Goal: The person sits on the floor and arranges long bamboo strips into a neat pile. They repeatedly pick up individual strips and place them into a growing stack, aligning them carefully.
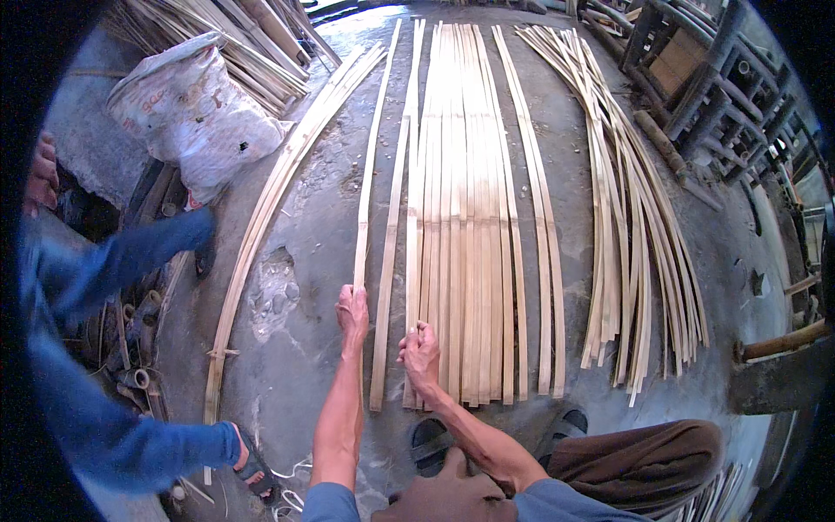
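My left hand (pixel 351 313) is closed around the near end of a long, pale bamboo strip (pixel 375 157), which runs away from me along the floor. To its right, my right hand (pixel 421 355) has its fingers curled in a pinch at another bamboo strip (pixel 412 235), on the left edge of a flat row of strips. Between the two hands lies a separate strip (pixel 389 287). The row of bamboo strips (pixel 470 296) lies side by side, with ends close to my feet. A pair of strips (pixel 541 235) rests apart on its right.
A fanned pile of bamboo strips (pixel 639 226) lies on the right, and a curved bundle (pixel 278 187) on the left. Another person's blue-clothed leg (pixel 130 444) is at the left, near a white sack (pixel 196 113). A dark pole frame (pixel 696 96) stands back right.
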Demonstrator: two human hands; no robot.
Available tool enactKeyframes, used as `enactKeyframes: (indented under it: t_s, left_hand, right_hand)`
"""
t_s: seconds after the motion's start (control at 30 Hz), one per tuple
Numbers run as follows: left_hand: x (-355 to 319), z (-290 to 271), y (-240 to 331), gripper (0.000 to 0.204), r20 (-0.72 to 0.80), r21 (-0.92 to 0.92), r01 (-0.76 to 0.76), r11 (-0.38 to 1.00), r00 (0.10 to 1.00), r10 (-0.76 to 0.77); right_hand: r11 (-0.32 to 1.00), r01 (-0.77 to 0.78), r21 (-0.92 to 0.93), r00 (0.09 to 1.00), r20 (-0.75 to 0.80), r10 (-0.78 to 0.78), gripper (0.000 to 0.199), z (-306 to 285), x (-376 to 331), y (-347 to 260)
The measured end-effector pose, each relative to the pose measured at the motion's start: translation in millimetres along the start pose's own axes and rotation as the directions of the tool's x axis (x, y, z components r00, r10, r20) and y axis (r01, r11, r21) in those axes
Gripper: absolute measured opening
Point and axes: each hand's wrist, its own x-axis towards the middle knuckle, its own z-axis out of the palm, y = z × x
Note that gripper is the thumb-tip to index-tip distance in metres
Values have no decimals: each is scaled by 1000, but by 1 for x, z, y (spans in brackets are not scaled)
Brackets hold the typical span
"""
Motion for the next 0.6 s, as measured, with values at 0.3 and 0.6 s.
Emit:
enactKeyframes:
  t_s: [0.3, 0.6]
  left_hand:
    - [-8, 10, 13, 34, -48, -4, -194, 981, 980, 193]
    - [-23, 50, 20, 31, 166, -94, -203, 975, 962, 217]
  right_hand:
    - [999, 50, -21, 998, -22, -51, 35, 19, -36, 17]
    - [916, 217, -337, 973, -8, -233, 47, 24, -24, 44]
